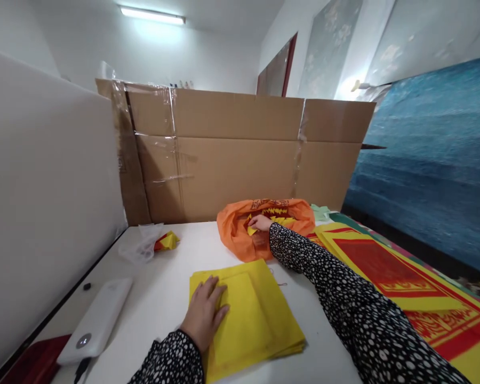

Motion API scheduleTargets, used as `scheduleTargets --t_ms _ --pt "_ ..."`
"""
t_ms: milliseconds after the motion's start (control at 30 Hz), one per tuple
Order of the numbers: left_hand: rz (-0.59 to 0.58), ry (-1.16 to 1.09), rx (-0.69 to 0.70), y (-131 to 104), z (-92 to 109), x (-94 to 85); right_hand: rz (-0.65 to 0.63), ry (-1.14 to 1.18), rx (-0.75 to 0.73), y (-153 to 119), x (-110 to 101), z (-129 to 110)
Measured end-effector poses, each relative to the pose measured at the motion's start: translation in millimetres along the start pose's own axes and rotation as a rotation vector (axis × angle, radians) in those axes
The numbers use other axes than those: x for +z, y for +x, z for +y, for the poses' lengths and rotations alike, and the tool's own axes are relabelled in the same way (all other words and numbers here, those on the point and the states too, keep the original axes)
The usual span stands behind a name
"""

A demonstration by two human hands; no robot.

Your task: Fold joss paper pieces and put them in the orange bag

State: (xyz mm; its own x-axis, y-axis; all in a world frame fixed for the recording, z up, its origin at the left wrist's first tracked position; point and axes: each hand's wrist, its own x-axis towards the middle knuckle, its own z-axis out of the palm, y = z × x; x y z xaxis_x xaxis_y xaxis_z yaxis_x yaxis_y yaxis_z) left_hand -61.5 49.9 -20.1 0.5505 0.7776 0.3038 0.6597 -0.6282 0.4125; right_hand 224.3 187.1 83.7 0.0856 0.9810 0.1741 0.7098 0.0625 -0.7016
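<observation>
"What's in the orange bag (240,241)?"

"Folded yellow papers (282,220); inside its mouth my right grip (261,222) pinches a yellow piece (251,231). My left grip (206,309), fingers loosely apart, rests on yellow sheets (256,322) on the table (160,298)."

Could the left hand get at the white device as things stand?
Likely yes: the left hand rests on the yellow sheets, and no object shows between it and the white device, though the attached cable might hinder lifting.
</observation>
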Motion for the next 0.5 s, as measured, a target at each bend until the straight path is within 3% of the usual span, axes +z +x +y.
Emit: scheduleTargets --t_ms 233,500 --pt "-0.051 0.065 0.012 0 4 -3.4 -0.122 -0.39 -0.091 14 34 33" --pt "-0.066 0.128 0.037 -1 7 -6.8 -0.115 -0.751 -0.129 17 31 39"
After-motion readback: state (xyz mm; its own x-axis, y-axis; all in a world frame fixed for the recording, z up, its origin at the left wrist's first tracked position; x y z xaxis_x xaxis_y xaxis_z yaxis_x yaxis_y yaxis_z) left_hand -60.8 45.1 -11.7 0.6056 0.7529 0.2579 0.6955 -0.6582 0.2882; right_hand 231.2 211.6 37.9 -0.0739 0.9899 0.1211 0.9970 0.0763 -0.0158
